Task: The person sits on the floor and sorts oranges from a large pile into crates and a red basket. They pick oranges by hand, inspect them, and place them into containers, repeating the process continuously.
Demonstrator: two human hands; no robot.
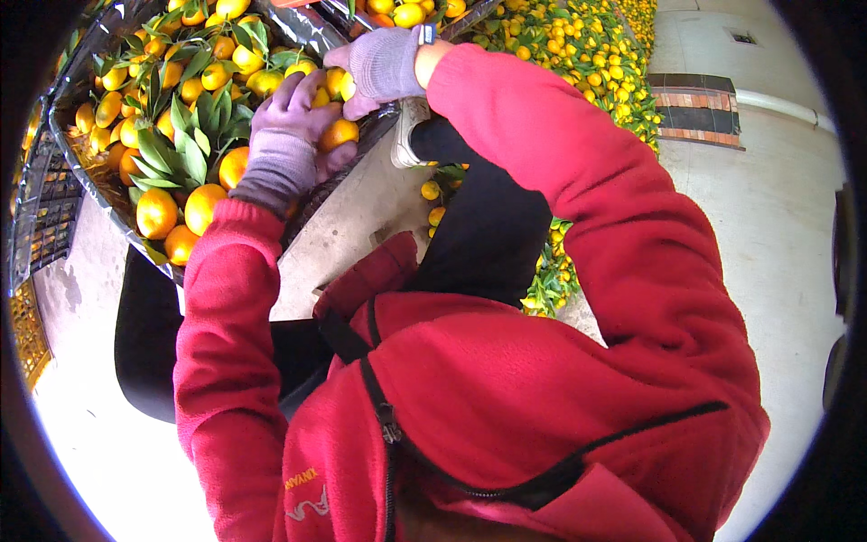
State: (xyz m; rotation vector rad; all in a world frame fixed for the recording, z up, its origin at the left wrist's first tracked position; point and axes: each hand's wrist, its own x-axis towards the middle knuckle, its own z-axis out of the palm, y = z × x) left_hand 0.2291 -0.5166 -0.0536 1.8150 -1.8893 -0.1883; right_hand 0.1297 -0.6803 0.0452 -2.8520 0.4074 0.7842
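A crate (101, 196) lined with dark plastic film stands at the upper left, filled with small orange and yellow citrus fruit. Both hands wear pale purple knit gloves and work at its right edge. An orange citrus fruit (339, 135) sits between the thumb and fingers of my left hand (288, 125), whose other fingers rest on the fruit below. Just beyond, my right hand (386, 64) has its thumb and fingers about a yellow citrus fruit (347, 87), partly hidden by the glove. Leafy sprigs (183, 149) lie among the fruit left of my left hand.
A large heap of leafy citrus fruit (589, 61) covers the floor at the upper right. More fruit (433, 191) lies low beside my dark-clad leg (488, 223). Black plastic crates (54, 196) stand at the far left. A white pipe (779, 108) runs beside a brick-edged opening (698, 112).
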